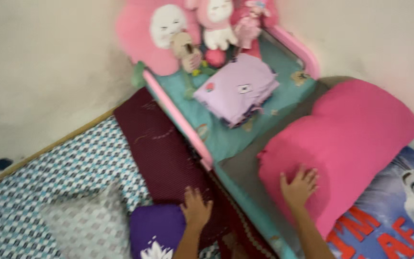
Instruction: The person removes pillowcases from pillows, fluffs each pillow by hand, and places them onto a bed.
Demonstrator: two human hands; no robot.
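Both your hands are flat and open, gripping nothing: right hand on pink pillow, left hand on maroon mat. Shove harder and the pillow probably slides into the folded lilac cloth.

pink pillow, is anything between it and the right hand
Nothing visible: the right hand lies flat on the near end of the pink pillow, palm down. The left hand rests apart on the maroon mat, beside a purple cushion.
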